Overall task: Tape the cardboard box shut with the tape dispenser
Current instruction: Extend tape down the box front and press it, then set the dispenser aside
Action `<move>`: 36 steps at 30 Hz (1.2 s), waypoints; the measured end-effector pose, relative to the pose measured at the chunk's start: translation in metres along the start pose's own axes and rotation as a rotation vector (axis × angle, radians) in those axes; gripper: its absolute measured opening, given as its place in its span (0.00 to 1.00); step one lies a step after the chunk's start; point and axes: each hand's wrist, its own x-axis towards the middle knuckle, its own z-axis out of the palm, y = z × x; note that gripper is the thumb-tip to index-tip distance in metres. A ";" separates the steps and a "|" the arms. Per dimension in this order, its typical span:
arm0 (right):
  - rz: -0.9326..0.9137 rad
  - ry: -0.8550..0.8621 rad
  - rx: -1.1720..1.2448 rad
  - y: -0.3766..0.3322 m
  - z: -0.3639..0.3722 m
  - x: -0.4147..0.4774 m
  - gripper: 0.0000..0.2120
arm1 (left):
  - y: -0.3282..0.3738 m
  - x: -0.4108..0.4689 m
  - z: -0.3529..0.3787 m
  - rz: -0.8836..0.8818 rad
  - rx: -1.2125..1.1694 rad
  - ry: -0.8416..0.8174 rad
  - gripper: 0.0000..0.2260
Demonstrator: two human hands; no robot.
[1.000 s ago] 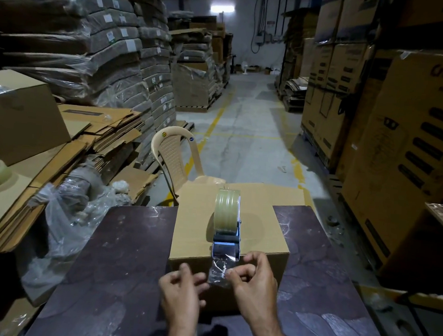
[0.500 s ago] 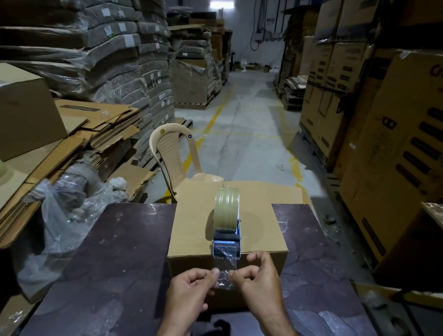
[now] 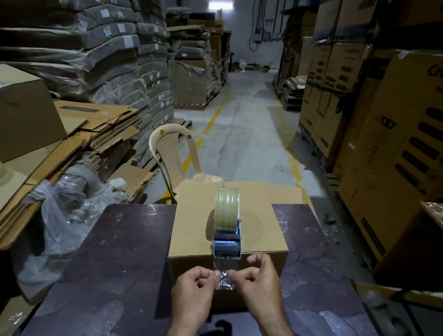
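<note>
A: Box (image 3: pixel 196 227) where?
B: On counter (image 3: pixel 116 252), dispenser (image 3: pixel 227 222) parked on top at its near edge.
A: Grips?
B: Left hand (image 3: pixel 195 286) and right hand (image 3: pixel 257 283) both pinch the tape end (image 3: pixel 222 278), fingers curled; probably anchoring it on the front face.

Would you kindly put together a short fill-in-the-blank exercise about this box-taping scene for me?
1. The tape dispenser rests on ____ of the cardboard box.
2. The left hand and the right hand both pinch the loose end of the clear ____.
3. Behind the box, on the floor, stands a beige plastic ____.

Missing words: top; tape; chair.
</note>
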 end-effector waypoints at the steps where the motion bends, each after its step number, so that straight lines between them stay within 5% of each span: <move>1: -0.012 0.016 -0.007 -0.001 0.001 0.000 0.19 | 0.000 0.000 0.001 0.000 0.007 0.012 0.08; 6: -0.052 0.050 -0.021 0.000 0.003 -0.002 0.18 | -0.001 -0.002 0.005 0.012 0.034 0.080 0.10; 23: -0.042 0.041 0.010 0.008 0.000 -0.003 0.17 | 0.008 -0.007 -0.006 -0.077 -0.088 -0.134 0.14; 36: -0.010 -0.001 0.024 0.008 -0.004 -0.006 0.20 | 0.007 -0.011 -0.003 -0.007 0.014 -0.099 0.08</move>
